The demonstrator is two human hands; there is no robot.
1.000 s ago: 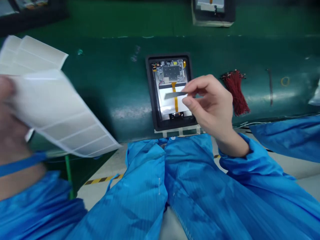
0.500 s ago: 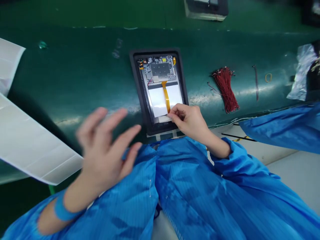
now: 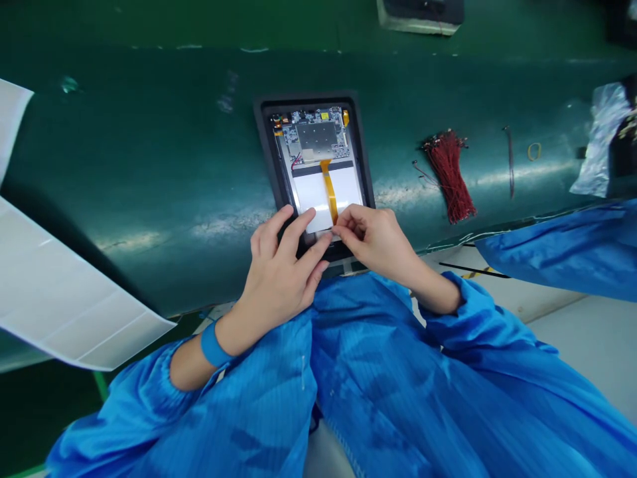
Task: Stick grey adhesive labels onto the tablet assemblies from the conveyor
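An opened tablet (image 3: 313,166) lies face down in a black rubber-edged fixture (image 3: 263,159), showing its circuit board (image 3: 311,136), a white battery panel (image 3: 311,196) and an amber flex cable (image 3: 328,189). My right hand (image 3: 371,242) pinches at the cable's lower end, and a pale adhesive strip is mostly hidden under its fingertips. My left hand (image 3: 281,275) holds nothing, its spread fingers resting on the tablet's lower left corner. A blue strap (image 3: 213,345) circles my left wrist. A white sheet of labels (image 3: 64,299) sticks into view at far left, out of reach of both fingertips.
The fixture sits on a green-covered bench (image 3: 149,146). To the right lie a bundle of red wires (image 3: 448,176), a thin dark wire (image 3: 510,162), a yellow rubber band (image 3: 534,151) and crumpled clear plastic (image 3: 602,143). Another fixture (image 3: 421,10) stands at the top.
My left hand has moved in from the left and come down onto the tablet's lower corner. My right hand stays at the lower edge, and the label sheet sits further left.
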